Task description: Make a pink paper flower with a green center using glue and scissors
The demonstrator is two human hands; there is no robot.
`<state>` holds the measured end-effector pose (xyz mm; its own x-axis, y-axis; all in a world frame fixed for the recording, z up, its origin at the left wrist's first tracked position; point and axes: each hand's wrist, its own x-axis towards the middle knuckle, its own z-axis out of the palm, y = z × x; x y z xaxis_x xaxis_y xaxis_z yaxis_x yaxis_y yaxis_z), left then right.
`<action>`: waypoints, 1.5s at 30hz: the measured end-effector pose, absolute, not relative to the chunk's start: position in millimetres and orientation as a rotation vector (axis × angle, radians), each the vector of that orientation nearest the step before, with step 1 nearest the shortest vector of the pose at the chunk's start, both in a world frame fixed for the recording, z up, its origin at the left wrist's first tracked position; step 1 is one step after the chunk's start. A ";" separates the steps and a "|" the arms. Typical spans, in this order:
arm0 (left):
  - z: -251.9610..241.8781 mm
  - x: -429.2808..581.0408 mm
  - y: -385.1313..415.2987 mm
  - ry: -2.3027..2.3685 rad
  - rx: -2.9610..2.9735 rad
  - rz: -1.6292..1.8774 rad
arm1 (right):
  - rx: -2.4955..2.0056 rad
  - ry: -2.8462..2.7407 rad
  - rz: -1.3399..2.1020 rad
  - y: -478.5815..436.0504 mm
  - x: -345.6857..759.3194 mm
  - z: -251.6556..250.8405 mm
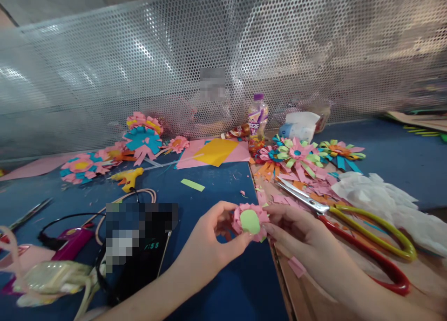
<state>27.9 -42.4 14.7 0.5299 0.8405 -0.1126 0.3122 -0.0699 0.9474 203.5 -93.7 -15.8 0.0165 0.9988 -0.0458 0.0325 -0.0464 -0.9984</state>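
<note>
A small pink paper flower with a pale green round centre is held up over the seam between the blue and brown surfaces. My left hand pinches it from the left, thumb against the lower edge of the green disc. From the right, my right hand grips the flower's edge between thumb and fingers. Large scissors with one yellow and one red handle lie partly open beyond my right hand, which covers a bit of them. A green paper strip rests on the blue table, ahead of my left hand.
A yellow glue gun, a phone and cables lie on the left. Finished paper flowers stand at the back left, others at right. A bottle stands before the perforated metal screen. Crumpled white plastic sits right.
</note>
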 end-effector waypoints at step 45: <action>8.5 21.6 -32.0 0.931 1.742 0.662 | -1.153 -1.236 1.334 -85.9 213.7 -20.8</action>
